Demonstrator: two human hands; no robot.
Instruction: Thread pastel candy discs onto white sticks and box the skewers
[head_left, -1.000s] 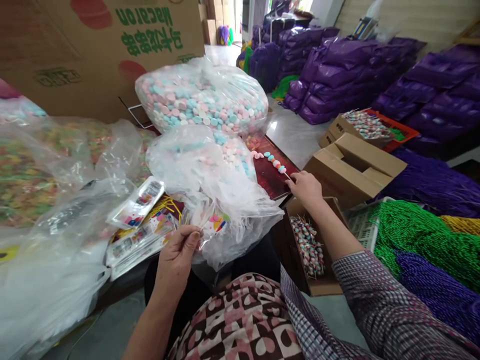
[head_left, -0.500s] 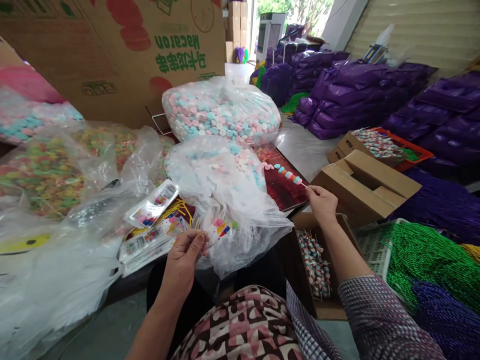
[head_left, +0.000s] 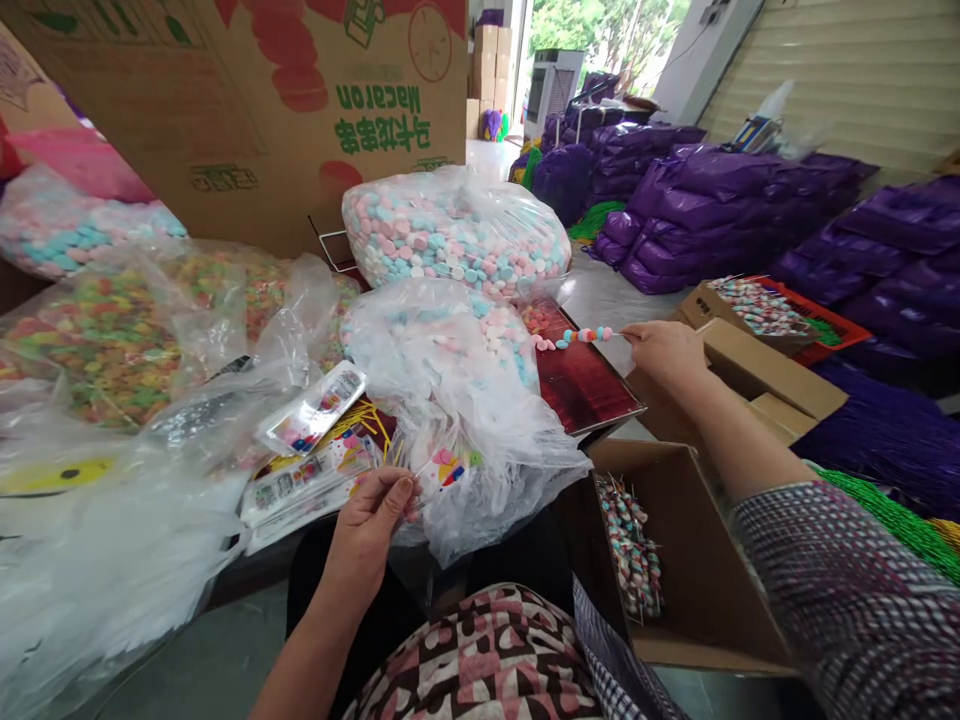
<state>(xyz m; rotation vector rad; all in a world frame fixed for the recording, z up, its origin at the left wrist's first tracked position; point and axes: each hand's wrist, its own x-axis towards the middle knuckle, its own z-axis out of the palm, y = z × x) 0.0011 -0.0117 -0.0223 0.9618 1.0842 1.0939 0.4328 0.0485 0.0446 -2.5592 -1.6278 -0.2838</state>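
My right hand, out over the right edge of the dark red tabletop, pinches the bare stick end of a candy skewer. Pink, blue and orange pieces are threaded along it, and its far end lies near loose pink candies. My left hand is closed, thumb against forefinger, at the edge of a clear printed packet. Just behind the packet spreads an open plastic bag of pastel candies. Flat printed packets and yellow sticks lie left of my left hand.
Below my right forearm stands a carton containing finished skewers. A full candy bag sits behind, with bagged gummies at left. A tall carton blocks the back left. Purple sacks are stacked at right.
My right hand has moved right and up a little, and the skewer has turned from slanting to nearly level. My left hand stays put with the packet. The view has shifted slightly.
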